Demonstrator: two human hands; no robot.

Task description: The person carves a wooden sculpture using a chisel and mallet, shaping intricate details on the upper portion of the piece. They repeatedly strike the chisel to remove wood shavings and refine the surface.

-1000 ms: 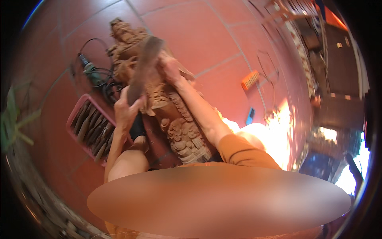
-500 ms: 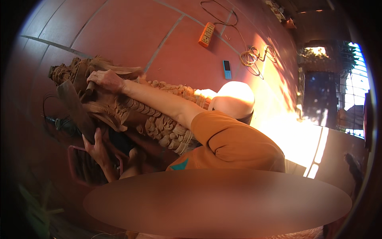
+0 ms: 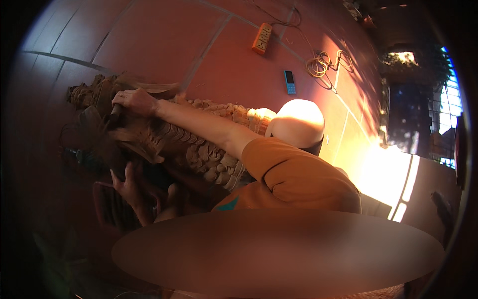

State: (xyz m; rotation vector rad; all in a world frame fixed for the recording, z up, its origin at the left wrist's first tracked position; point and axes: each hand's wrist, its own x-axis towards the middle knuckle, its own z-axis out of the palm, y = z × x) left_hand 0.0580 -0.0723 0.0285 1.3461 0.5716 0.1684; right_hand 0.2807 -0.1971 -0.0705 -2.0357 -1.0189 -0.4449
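A brown wooden carving [image 3: 214,164] of a figure lies slantwise, its ornate end at the far left. My right arm reaches across it. My right hand [image 3: 135,102] is closed around a short brown rod [image 3: 115,111] near that end; whether the rod belongs to the carving I cannot tell. Below, my left hand [image 3: 128,187] grips the lower end of a dark flat strip [image 3: 115,162], thumb and fingers on opposite sides. The strip is blurred, and its upper part lies against the carving.
Farther off on the red tiled floor are an orange power strip [image 3: 262,39], a blue keypad phone [image 3: 290,82] and a coiled cable [image 3: 319,66]. My pale, sunlit knee [image 3: 298,119] is beside the carving. A reddish frame [image 3: 99,204] stands near my left hand.
The whole view has shifted slightly, so floor things sit farther right. The flat strip now looks more blurred. Both hands keep their grips.
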